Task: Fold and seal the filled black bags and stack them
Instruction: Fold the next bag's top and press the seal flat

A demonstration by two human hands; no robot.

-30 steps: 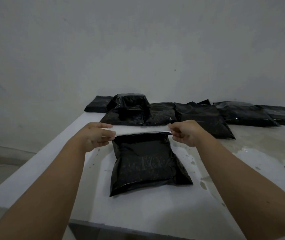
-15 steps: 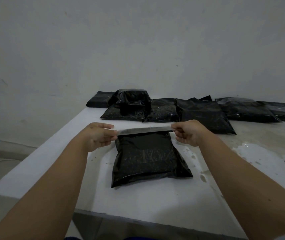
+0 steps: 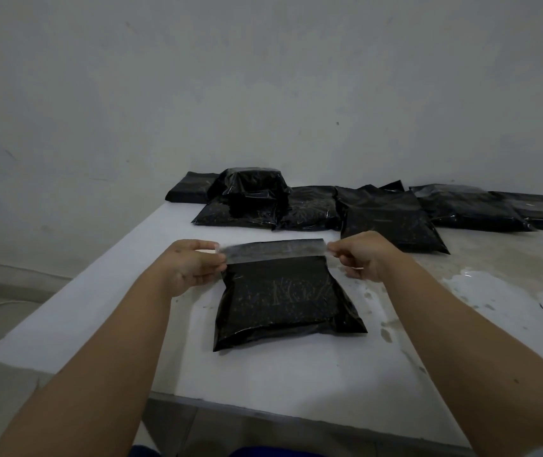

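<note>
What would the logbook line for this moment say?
step: folding flap | left hand: pinching flap | right hand: pinching flap | bag: on table, unsealed

Dim, flat, greyish light with no clear source. Shadows are soft and weak; the wall darkens toward the upper corners. Faint sheen glints on the black bags and on a wet patch of the bench. Wide-angle stretching swells the forearms at the lower edges. Focus is slightly soft throughout.
</note>
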